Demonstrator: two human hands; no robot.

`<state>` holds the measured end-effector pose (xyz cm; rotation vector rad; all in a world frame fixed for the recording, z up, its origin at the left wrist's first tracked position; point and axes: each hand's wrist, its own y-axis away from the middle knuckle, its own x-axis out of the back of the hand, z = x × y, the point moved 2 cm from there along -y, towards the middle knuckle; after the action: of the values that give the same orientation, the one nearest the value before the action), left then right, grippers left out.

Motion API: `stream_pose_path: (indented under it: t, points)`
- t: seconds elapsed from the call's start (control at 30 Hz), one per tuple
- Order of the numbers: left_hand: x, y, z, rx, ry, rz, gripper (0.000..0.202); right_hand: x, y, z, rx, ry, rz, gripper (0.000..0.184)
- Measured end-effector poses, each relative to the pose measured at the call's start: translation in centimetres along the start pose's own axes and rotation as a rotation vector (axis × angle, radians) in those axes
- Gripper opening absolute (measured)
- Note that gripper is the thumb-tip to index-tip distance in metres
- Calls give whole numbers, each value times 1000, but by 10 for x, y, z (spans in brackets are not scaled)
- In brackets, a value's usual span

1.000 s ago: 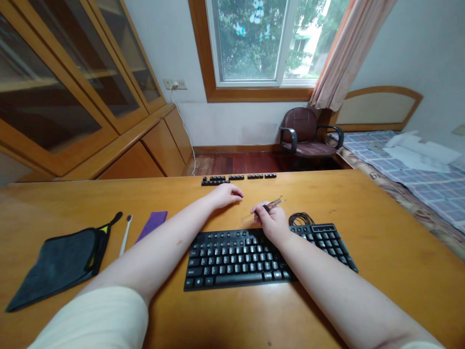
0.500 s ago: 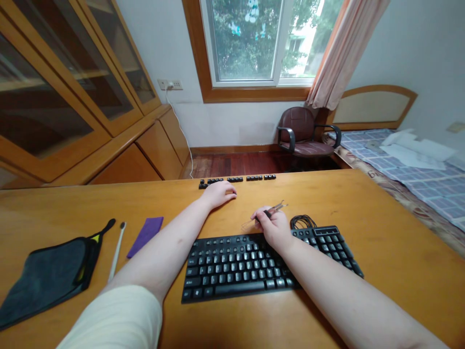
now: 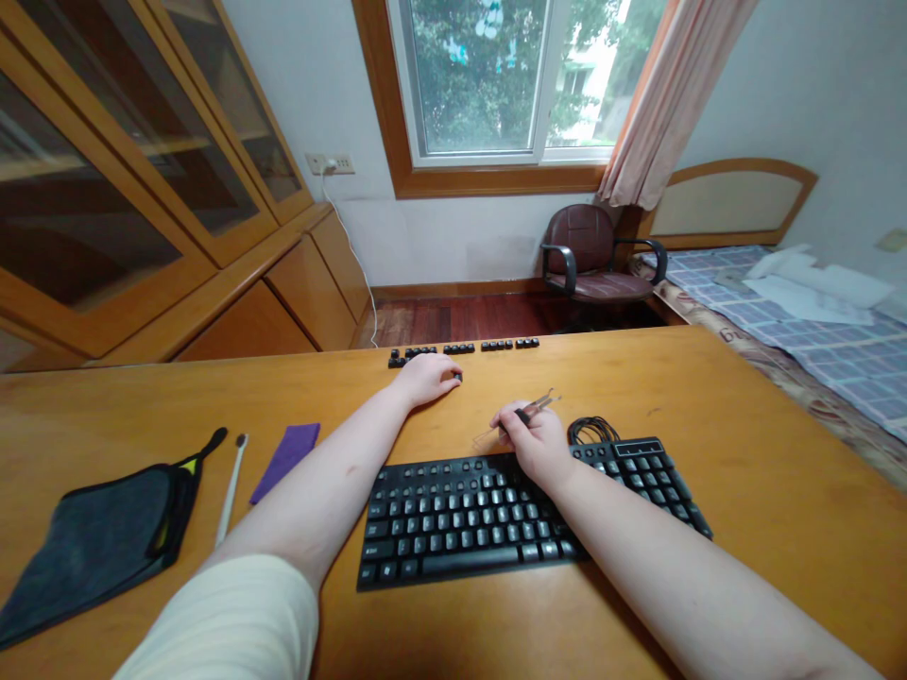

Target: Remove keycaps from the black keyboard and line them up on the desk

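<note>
A black keyboard [image 3: 496, 515] lies on the wooden desk [image 3: 744, 472] in front of me. My right hand [image 3: 535, 436] rests at its far edge, fingers closed round a thin metal keycap puller [image 3: 537, 406] that points up and right. My left hand [image 3: 427, 378] lies curled on the desk just before a row of loose black keycaps [image 3: 460, 350] at the desk's far edge. A small dark keycap [image 3: 458, 378] shows at its fingertips.
A coiled black cable [image 3: 591, 430] sits by the keyboard's far right corner. On the left lie a dark cloth pouch [image 3: 99, 538], a white brush [image 3: 231, 486] and a purple cloth [image 3: 285, 449]. Cabinets stand left; a chair [image 3: 591, 260] and bed [image 3: 814, 340] are beyond the desk.
My left hand has drawn slightly nearer the keycap row, and a dark keycap now shows at its fingertips. My right hand stays where it was with the puller.
</note>
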<state>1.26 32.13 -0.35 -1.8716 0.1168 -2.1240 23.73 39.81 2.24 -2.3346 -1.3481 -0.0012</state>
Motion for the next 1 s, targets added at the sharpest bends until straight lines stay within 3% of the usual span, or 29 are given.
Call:
stream_pose_path:
  t: [0.13,0.23,0.47,1.0]
  points:
    - [0,-17,2,-84,-45,-27,25,0,0,0,2,1,10,33]
    - [2,-23,2,-139,-97,25,23,0,0,0,3,16,8,34]
    - [-1,-16,-7,-40,-136,225,15,0,0,-2,20,30,7,33]
    - [-4,-13,-12,117,-119,286,16,-1,2,5,-44,9,7,38]
